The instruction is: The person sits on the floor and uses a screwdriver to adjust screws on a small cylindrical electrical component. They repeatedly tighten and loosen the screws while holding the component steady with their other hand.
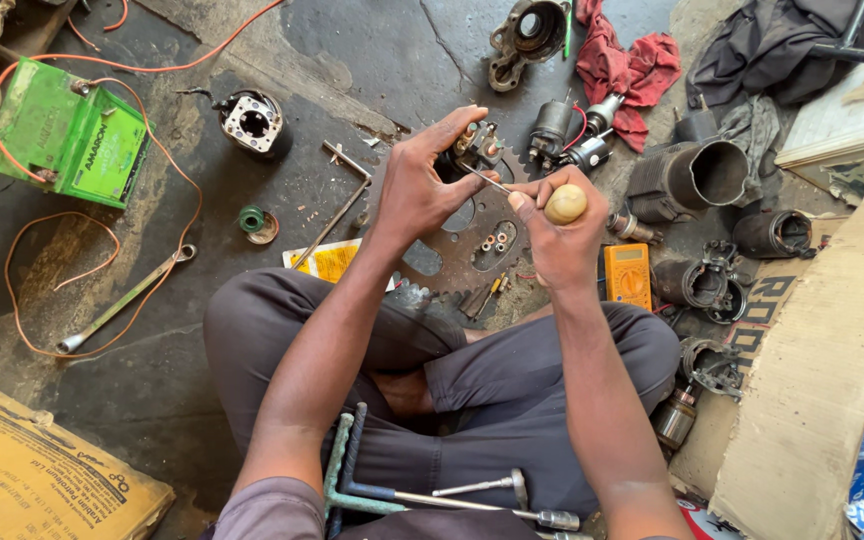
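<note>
Both hands work a small motor part over the floor.
Left hand (422, 185) closed round the small motor part (474, 148); right hand (552, 235) grips a wooden-handled screwdriver (564, 204), tip touching the part.

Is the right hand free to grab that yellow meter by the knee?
Probably not at once: the right hand grips a wooden-handled screwdriver. The yellow meter lies uncovered beside it.

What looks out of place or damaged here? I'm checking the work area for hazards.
Loose orange wire trails from the green battery across the cracked floor. Tools lie across the lap, and a red rag lies crumpled.
</note>
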